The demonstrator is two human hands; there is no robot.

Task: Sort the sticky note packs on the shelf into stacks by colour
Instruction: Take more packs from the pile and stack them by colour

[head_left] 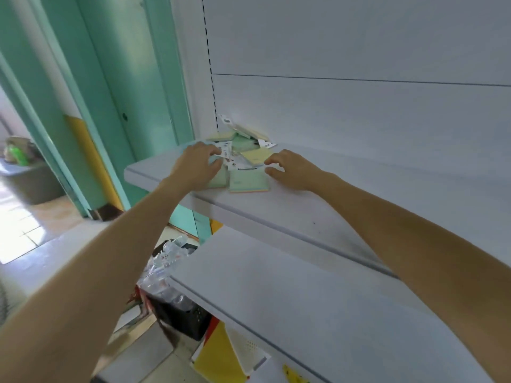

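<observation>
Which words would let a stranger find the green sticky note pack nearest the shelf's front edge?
Find the upper white shelf and go to the pile of packs at its left end. Between the left hand and the right hand, nearest the front edge, lies the green pack. Unlike its neighbours, it lies flat and uncovered, with an orange layer underneath.

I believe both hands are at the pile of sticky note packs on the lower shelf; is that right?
Not quite: the pile lies on the upper shelf. The head view shows the left hand and right hand at it there.
</observation>
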